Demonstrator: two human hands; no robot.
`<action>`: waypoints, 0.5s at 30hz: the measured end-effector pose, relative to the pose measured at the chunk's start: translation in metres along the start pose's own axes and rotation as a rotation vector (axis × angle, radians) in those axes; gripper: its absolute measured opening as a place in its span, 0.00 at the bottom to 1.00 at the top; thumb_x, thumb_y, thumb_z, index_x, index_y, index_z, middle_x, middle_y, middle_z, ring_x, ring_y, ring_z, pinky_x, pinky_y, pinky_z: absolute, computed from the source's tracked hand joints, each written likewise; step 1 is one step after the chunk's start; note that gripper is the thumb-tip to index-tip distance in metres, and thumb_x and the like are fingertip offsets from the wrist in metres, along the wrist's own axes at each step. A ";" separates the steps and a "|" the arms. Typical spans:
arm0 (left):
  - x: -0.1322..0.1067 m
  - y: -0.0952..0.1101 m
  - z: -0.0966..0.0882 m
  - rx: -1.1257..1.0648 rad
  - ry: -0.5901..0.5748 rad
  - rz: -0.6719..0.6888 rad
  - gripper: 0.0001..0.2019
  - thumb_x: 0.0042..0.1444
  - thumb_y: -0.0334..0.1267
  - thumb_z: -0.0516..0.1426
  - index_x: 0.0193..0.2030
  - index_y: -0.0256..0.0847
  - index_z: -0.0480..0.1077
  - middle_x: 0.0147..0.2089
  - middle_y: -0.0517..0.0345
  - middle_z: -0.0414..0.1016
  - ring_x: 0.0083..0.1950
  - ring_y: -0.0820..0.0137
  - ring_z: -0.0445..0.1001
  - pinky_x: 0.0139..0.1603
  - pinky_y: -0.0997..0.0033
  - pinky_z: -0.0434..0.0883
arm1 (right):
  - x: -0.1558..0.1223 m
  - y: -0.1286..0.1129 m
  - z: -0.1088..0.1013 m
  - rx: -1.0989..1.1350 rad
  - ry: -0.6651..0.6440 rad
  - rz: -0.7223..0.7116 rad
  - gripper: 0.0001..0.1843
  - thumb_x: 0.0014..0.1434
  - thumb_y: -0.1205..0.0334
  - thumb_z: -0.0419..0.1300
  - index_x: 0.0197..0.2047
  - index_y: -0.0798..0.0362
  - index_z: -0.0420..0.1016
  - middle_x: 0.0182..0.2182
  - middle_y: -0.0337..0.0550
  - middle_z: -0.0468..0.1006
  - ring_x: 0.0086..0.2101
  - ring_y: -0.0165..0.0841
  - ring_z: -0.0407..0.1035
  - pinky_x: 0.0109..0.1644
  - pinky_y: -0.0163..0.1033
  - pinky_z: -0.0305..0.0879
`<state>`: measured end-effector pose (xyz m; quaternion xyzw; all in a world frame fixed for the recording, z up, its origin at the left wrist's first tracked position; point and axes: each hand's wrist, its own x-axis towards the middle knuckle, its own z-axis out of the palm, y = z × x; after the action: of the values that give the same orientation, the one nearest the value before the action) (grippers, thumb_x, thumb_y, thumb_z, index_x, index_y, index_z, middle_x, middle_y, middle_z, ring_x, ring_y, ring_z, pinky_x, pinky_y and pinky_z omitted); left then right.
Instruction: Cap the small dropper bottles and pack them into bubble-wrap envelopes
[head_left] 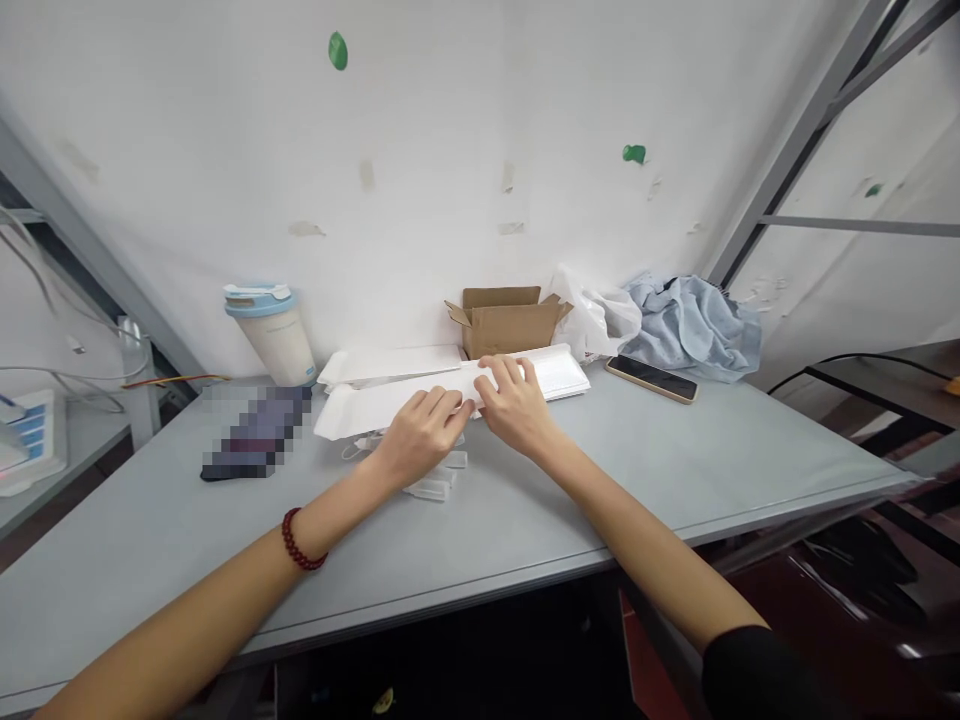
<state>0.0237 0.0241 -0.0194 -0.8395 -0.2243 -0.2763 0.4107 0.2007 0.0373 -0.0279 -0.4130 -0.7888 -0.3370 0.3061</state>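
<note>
My left hand (421, 432) and my right hand (516, 405) meet over a long white paper sleeve (382, 403) lying on the grey table (675, 460). Both hands have their fingers curled down on the sleeve's upper edge, side by side and touching it. A second white sleeve (394, 364) lies just behind, and a flat stack of white sheets (559, 372) sits right of my right hand. Small clear plastic pieces (439, 480) lie under my left wrist. A red bead bracelet (300, 542) is on my left forearm.
An open cardboard box (508, 322) stands at the wall. A blue-lidded cup (271, 332) is back left, a dark blurred object (259, 432) beside it. A phone (651, 379), a white plastic bag (600, 318) and blue cloth (694, 325) lie back right. Metal shelf posts flank the table.
</note>
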 end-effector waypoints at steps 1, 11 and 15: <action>-0.002 0.000 -0.001 -0.020 0.008 -0.008 0.10 0.60 0.26 0.49 0.39 0.36 0.71 0.33 0.52 0.73 0.33 0.67 0.66 0.32 0.68 0.60 | 0.000 -0.001 0.002 0.002 -0.015 -0.024 0.07 0.55 0.74 0.52 0.35 0.56 0.68 0.44 0.54 0.71 0.43 0.42 0.62 0.47 0.46 0.56; -0.035 -0.075 -0.001 -0.312 -0.139 -1.026 0.18 0.55 0.40 0.52 0.49 0.34 0.71 0.50 0.41 0.73 0.53 0.55 0.67 0.51 0.56 0.64 | 0.003 0.008 -0.003 0.065 -0.113 0.144 0.16 0.50 0.81 0.46 0.36 0.56 0.68 0.44 0.57 0.69 0.43 0.43 0.60 0.43 0.43 0.60; -0.042 -0.083 -0.001 -0.989 -0.247 -1.467 0.17 0.44 0.43 0.59 0.38 0.34 0.75 0.32 0.51 0.78 0.33 0.62 0.75 0.30 0.68 0.69 | 0.002 0.007 -0.003 0.105 -0.163 0.190 0.16 0.50 0.80 0.46 0.39 0.58 0.68 0.49 0.61 0.66 0.49 0.47 0.59 0.46 0.48 0.60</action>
<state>-0.0585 0.0638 0.0010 -0.5898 -0.6028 -0.4421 -0.3055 0.2068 0.0390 -0.0232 -0.4955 -0.7848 -0.2301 0.2925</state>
